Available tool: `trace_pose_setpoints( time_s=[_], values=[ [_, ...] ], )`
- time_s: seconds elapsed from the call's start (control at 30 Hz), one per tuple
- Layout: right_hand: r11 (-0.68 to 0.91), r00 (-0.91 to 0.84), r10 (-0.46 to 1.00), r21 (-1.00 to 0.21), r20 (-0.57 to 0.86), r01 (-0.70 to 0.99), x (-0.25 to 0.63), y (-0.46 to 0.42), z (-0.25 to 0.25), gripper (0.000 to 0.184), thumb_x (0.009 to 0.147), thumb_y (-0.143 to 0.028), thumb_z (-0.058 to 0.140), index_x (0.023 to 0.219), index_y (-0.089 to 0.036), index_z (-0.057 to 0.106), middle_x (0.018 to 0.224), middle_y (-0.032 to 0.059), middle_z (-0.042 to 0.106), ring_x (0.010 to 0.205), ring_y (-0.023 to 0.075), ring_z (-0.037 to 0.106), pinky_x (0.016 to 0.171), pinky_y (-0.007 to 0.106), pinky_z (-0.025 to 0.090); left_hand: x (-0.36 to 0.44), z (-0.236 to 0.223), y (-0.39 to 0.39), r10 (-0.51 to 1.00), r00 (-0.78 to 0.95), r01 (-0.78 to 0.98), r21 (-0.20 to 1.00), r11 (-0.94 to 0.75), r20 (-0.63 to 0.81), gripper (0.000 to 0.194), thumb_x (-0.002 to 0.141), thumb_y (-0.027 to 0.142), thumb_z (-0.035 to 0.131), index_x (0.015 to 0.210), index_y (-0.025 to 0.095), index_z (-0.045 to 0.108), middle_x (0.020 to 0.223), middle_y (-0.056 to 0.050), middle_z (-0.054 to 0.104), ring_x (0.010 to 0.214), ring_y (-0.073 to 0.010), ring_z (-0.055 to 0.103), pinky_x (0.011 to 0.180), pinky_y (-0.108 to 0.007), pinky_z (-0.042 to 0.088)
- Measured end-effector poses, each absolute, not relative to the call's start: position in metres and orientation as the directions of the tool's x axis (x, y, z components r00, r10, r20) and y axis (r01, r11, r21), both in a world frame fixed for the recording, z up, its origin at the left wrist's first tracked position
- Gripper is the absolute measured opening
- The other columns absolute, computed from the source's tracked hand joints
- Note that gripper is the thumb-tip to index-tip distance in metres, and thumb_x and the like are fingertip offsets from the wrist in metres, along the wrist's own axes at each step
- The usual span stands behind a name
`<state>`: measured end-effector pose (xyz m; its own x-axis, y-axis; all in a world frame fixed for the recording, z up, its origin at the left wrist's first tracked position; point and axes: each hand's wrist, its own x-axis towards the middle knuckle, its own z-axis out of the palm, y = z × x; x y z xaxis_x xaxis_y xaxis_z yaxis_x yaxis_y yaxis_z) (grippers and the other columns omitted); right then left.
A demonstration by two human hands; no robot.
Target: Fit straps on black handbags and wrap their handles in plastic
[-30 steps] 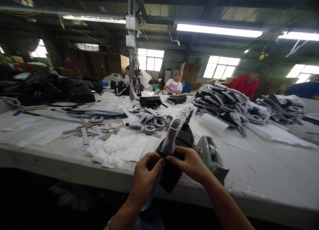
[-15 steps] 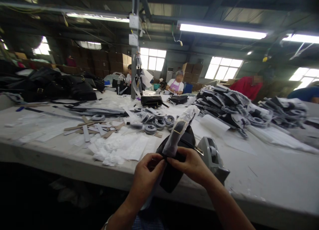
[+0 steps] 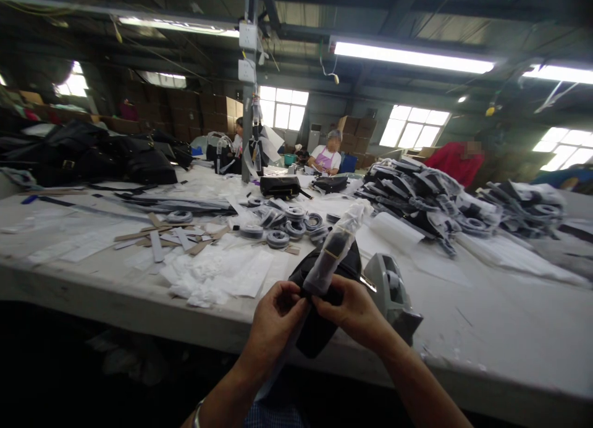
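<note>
A black bag [image 3: 319,335] is held at the table's front edge, partly hidden behind my hands. From it rises a strap [image 3: 328,261] wrapped in translucent white film, with a gold-coloured buckle showing through. My left hand [image 3: 278,310] pinches at the lower end of the wrapped strap, thumb against fingers. Facing it, my right hand [image 3: 345,304] pinches the same spot from the other side, its fingers curled over the strap's base. The thumbs nearly meet there. What exactly lies between the fingertips is hidden.
A grey tape dispenser [image 3: 391,292] stands just right of the bag. Rolled straps [image 3: 278,238], cardboard strips [image 3: 157,246] and white film sheets [image 3: 217,273] lie on the left. Wrapped bags [image 3: 412,190] are heaped at right, black bags [image 3: 102,153] at far left. Co-workers sit and stand beyond.
Both hands keep their pinch at the strap's base. The wrapped strap has turned slightly, and its buckle shows less clearly. The whole view has shifted a little.
</note>
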<state>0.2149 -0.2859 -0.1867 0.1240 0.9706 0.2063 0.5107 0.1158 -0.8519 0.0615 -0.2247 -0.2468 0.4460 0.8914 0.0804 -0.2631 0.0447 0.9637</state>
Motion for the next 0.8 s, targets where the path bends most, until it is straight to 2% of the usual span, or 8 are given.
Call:
trace_pose_setpoints(
  time_s=[0.33,0.6,0.8],
  values=[
    [0.099,0.198,0.956,-0.873,0.217,0.477,0.215,-0.285,-0.200,0.023,0.080,-0.018,0.065,0.102,-0.019,0.074,0.092,0.0014,0.076,0.088,0.0235,0.069,0.078,0.030,0.053,0.071,-0.255,-0.228,0.905,0.415,-0.303,0.952,0.041,0.093,0.025,0.078,0.032,0.076,0.093,0.019,0.061,0.078,0.002,0.062,0.074,-0.0128,0.059,0.069,-0.021,0.046],
    [0.102,0.218,0.940,-0.826,0.262,0.554,0.216,-0.286,-0.206,0.020,0.084,-0.022,0.065,0.103,-0.021,0.073,0.089,-0.0009,0.075,0.085,0.0211,0.068,0.076,0.027,0.052,0.066,-0.252,-0.226,0.892,0.451,-0.303,0.943,0.140,0.012,0.028,0.075,0.033,0.079,0.094,0.019,0.064,0.082,0.002,0.063,0.081,-0.0143,0.060,0.073,-0.022,0.046],
    [0.097,0.168,0.958,-0.818,0.231,0.567,0.222,-0.283,-0.198,0.023,0.082,-0.024,0.067,0.105,-0.024,0.074,0.093,-0.0003,0.076,0.084,0.0216,0.069,0.080,0.030,0.052,0.068,-0.249,-0.223,0.882,0.469,-0.319,0.922,0.219,-0.047,0.029,0.073,0.034,0.081,0.092,0.020,0.065,0.080,0.003,0.064,0.078,-0.0129,0.061,0.072,-0.020,0.045]
  ],
)
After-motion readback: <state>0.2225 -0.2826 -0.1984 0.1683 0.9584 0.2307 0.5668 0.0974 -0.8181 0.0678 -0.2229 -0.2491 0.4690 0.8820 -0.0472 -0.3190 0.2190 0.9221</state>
